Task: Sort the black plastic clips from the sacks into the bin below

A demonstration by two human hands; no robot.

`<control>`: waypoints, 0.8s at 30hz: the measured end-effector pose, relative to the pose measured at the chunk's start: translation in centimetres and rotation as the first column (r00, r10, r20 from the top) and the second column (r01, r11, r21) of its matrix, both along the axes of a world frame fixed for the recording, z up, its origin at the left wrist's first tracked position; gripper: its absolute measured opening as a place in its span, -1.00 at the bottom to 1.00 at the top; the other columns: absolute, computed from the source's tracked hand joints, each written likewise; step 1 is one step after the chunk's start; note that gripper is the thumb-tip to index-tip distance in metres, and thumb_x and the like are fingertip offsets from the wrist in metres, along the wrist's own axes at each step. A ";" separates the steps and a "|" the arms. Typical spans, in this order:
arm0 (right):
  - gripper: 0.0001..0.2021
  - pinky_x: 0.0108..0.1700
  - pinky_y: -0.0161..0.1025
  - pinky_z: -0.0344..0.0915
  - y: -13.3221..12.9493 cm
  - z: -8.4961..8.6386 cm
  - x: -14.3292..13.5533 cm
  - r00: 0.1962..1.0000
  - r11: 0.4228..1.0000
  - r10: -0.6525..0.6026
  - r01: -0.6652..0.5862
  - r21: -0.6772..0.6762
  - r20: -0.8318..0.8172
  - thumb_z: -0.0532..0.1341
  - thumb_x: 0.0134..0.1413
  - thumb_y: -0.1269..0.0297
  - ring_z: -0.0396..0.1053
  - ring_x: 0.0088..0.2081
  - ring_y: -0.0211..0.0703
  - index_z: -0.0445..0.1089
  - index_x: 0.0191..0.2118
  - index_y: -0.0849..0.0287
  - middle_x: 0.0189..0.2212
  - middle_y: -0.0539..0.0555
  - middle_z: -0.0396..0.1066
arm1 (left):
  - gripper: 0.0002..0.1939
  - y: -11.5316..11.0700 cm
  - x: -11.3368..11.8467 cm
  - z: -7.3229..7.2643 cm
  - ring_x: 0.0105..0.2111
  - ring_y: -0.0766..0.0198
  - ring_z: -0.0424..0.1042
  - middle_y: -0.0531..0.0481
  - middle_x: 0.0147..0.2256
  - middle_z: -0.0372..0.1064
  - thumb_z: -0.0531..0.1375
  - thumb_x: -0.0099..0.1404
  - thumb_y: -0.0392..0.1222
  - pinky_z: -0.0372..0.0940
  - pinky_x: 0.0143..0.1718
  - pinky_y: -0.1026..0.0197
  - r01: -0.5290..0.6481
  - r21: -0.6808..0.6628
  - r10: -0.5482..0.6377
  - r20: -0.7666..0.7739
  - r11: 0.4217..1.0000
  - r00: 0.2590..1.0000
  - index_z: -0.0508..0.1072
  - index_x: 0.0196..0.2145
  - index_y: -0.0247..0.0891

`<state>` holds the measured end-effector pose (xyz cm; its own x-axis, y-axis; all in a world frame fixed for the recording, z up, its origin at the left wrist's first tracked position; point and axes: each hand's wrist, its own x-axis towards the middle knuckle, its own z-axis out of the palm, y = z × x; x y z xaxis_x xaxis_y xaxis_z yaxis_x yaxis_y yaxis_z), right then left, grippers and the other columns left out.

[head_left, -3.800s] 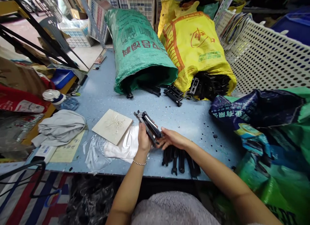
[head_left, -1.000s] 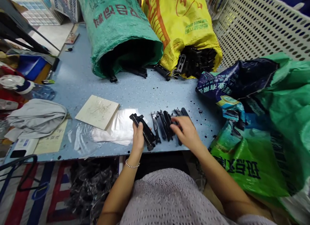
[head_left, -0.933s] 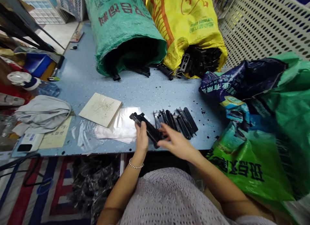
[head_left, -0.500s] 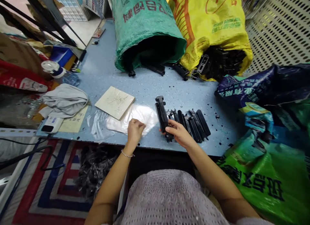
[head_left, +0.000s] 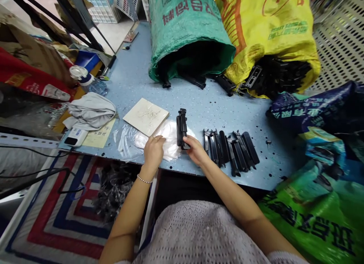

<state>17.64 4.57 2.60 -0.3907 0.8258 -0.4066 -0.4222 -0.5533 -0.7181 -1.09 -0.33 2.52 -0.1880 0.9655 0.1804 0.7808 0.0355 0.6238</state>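
Note:
My right hand point(head_left: 195, 149) grips the lower end of a long black plastic part point(head_left: 181, 128), holding it nearly upright over the bags. My left hand point(head_left: 153, 152) has its fingers pinched together on the pile of clear plastic bags point(head_left: 170, 137); its fingertips seem to be on a bag, though the exact hold is partly hidden. A row of several similar black parts point(head_left: 227, 148) lies on the blue table point(head_left: 127, 76), to the right of my right hand. Behind the bags rests a pale square board point(head_left: 145, 116) with thin dark scratches.
At the back, a green woven sack point(head_left: 190, 25) and a yellow sack point(head_left: 273, 29) lie with black parts spilling out. A grey cloth point(head_left: 91, 110), a water bottle point(head_left: 95, 84) and a white device point(head_left: 76, 137) are on the left. Green packaging point(head_left: 315, 203) crowds the right side.
My right hand has carried the black part left, away from the row and over the plastic bags. My left hand has shifted left across the bags. The view has turned slightly.

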 end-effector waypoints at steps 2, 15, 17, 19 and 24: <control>-0.67 -0.33 -0.34 0.29 -0.8 0.5 1.3 0.999 0.998 0.041 -0.042 0.047 0.020 0.39 -0.10 0.11 0.37 -0.34 -0.25 0.48 -0.21 0.16 -0.35 -0.01 0.48 | -0.55 0.2 -0.6 0.5 0.07 0.05 0.36 -0.18 0.07 0.43 -0.01 0.27 -0.46 0.28 0.13 -0.04 0.007 0.006 -0.006 -0.122 1.000 0.993 0.50 0.00 -0.25; -0.59 -0.66 -0.42 0.14 -2.4 0.0 1.8 0.849 0.822 0.393 -0.497 -0.279 -0.354 0.20 0.02 0.01 0.26 -0.55 -0.30 0.41 -0.19 0.31 -0.34 0.22 0.50 | -0.30 -5.5 0.3 2.3 0.35 0.13 0.03 -0.12 0.37 -0.02 -0.05 0.38 -0.42 0.10 0.33 -0.02 0.354 0.147 -0.353 -0.032 0.924 0.935 -0.13 0.40 -0.08; -0.61 -0.62 -0.39 0.17 -2.5 0.2 1.1 0.900 0.886 0.391 -0.424 -0.185 -0.192 0.19 0.06 -0.02 0.26 -0.54 -0.28 0.41 -0.23 0.26 -0.40 0.16 0.46 | -0.28 -6.8 1.3 2.4 0.34 0.12 0.05 -0.12 0.36 0.00 -0.05 0.38 -0.43 0.14 0.31 0.00 0.398 0.157 -0.399 -0.025 0.904 0.917 -0.15 0.41 -0.06; -0.68 -0.52 -0.34 0.27 -3.4 0.6 0.4 0.928 0.931 0.363 -0.366 0.017 0.082 0.21 0.06 0.02 0.31 -0.47 -0.23 0.41 -0.29 0.22 -0.41 0.09 0.43 | -0.27 -7.6 2.4 2.6 0.33 0.10 0.08 -0.14 0.35 0.02 -0.04 0.37 -0.42 0.17 0.29 -0.01 0.471 0.118 -0.473 -0.015 0.874 0.881 -0.17 0.41 -0.08; -0.59 -0.13 -0.19 0.39 -6.6 3.5 0.4 0.793 0.635 0.427 -0.605 0.481 0.435 0.32 0.03 0.19 0.41 -0.14 -0.11 0.39 0.03 0.15 -0.11 0.11 0.44 | -0.36 -11.0 1.7 5.1 0.16 0.09 0.34 -0.14 0.16 0.31 0.08 0.33 -0.29 0.30 0.18 0.02 0.411 0.017 -0.411 -0.008 0.911 0.912 0.12 0.34 -0.03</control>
<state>18.05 -2.03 6.15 -0.7808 0.6193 -0.0828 0.0511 -0.0687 -0.9963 0.63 -11.29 7.65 0.2254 0.9540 0.1978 0.7265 -0.2999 0.6183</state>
